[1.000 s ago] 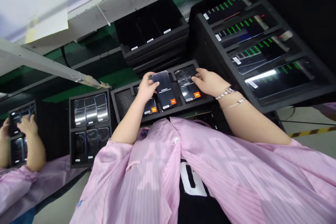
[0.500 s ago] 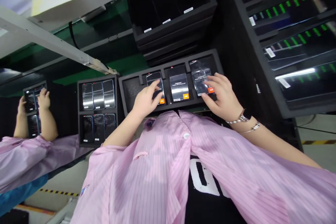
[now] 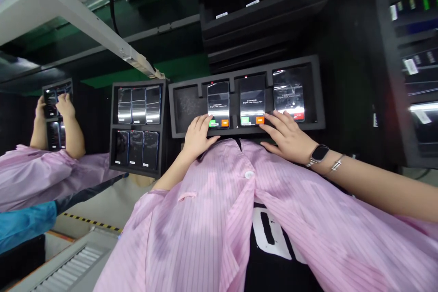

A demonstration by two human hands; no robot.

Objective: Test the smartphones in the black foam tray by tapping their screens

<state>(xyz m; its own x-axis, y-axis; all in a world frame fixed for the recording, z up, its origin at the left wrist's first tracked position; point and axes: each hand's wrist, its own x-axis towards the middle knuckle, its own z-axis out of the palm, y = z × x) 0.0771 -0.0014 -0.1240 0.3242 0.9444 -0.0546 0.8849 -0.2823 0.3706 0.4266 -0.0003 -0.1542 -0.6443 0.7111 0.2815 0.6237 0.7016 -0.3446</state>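
In front of me a black foam tray (image 3: 186, 105) holds three smartphones, lying screen up in separate slots. The left phone (image 3: 219, 98) and the middle phone (image 3: 252, 93) each show white text with a green and an orange button along the bottom. On the right phone (image 3: 288, 89) a red button shows at the lower right. My left hand (image 3: 198, 136) is open, its fingertips at the left phone's lower left corner by the green button. Fingers spread, my right hand (image 3: 287, 134) rests over the tray's front edge, fingertips close to the middle phone's orange button and below the right phone.
Left of the tray stands another black tray (image 3: 137, 127) with two rows of phones. Farther left, a co-worker's hands (image 3: 66, 107) are over a similar tray. Stacked black trays (image 3: 270, 13) stand behind, and a rack (image 3: 393, 77) with more devices is at the right.
Both hands have drawn back toward the tray's front edge; the right has also shifted left. Green buttons now show on the left and middle phones. The view has shifted.
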